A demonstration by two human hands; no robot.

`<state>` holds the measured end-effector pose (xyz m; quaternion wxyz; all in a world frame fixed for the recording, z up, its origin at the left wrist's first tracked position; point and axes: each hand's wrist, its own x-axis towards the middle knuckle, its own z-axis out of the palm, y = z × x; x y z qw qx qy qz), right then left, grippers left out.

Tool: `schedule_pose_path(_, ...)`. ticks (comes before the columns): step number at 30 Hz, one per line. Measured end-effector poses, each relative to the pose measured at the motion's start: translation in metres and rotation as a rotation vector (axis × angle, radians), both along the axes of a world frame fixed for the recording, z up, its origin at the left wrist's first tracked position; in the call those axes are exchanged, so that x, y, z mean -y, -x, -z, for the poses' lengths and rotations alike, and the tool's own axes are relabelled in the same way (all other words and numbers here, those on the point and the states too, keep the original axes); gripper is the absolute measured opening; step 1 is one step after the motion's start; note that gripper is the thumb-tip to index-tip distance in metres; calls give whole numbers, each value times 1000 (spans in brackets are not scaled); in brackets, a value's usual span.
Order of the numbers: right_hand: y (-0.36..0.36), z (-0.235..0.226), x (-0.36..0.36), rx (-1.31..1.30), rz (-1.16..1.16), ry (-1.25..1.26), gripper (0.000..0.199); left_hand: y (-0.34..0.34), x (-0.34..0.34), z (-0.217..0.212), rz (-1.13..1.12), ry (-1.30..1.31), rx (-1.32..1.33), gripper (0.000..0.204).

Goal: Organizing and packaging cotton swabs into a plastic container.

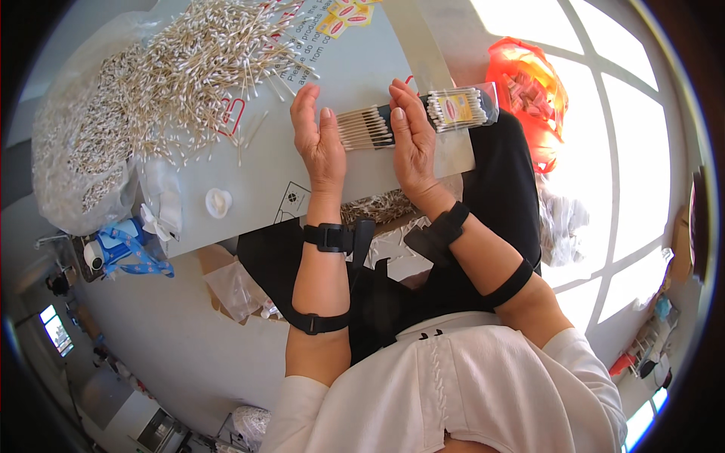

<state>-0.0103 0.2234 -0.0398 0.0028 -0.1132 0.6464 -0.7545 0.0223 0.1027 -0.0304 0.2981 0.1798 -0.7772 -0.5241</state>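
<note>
Between my hands a row of cotton swabs [364, 127] lies side by side at the table's near right part. My left hand [320, 143] stands at the row's left end, fingers stretched out and the palm edge by the swab ends. Over the row's right end is my right hand [414, 143], its fingers also stretched and hiding some swab tips. Just right of it, a clear bag [489, 101] with packed cotton swabs and a yellow label card [455, 109] reaches past the table edge. A dark strip shows beneath the swabs and bag.
A big heap of loose cotton swabs [200, 64] spills from a clear plastic bag [57, 162] on the left. Yellow cards [346, 16] lie at the back. A small white cup [218, 202] stands near the front edge. An orange bag [540, 102] is at right.
</note>
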Motion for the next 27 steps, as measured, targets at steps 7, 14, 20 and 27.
schedule_pose_path(7,11,3,12,-49,-22,-52,31,-5,-19,1,71,-348,-64,48)
schedule_pose_path(14,18,9,10,23,-62,-12,34,-5,-15,3,76,-476,-142,47)
schedule_pose_path(20,25,7,4,69,-59,47,35,-13,-9,4,27,-565,-235,58)
schedule_pose_path(27,20,11,12,16,-54,60,32,-6,-25,4,22,-671,-314,60)
